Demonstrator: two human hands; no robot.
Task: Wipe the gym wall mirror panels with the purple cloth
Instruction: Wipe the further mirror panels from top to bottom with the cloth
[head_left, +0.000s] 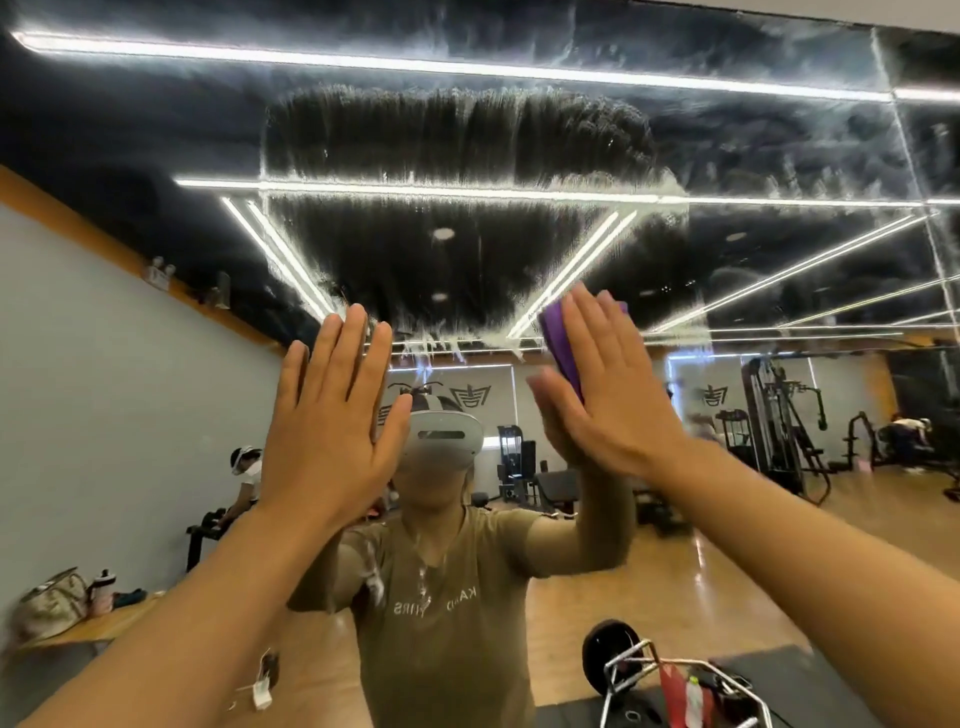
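The wall mirror fills the view, its upper part streaked with white cleaning smears. My right hand lies flat against the glass and presses the folded purple cloth onto it, at about head height right of centre. The cloth shows only along the hand's left edge; the palm hides the remainder. My left hand rests flat on the mirror to the left, fingers together and holding nothing. A vertical seam between panels runs at the far right.
At the mirror's foot on the lower right sits a barbell frame with a black weight plate and a dark mat. The reflection shows a wooden floor, gym machines, a bench with bags and other people.
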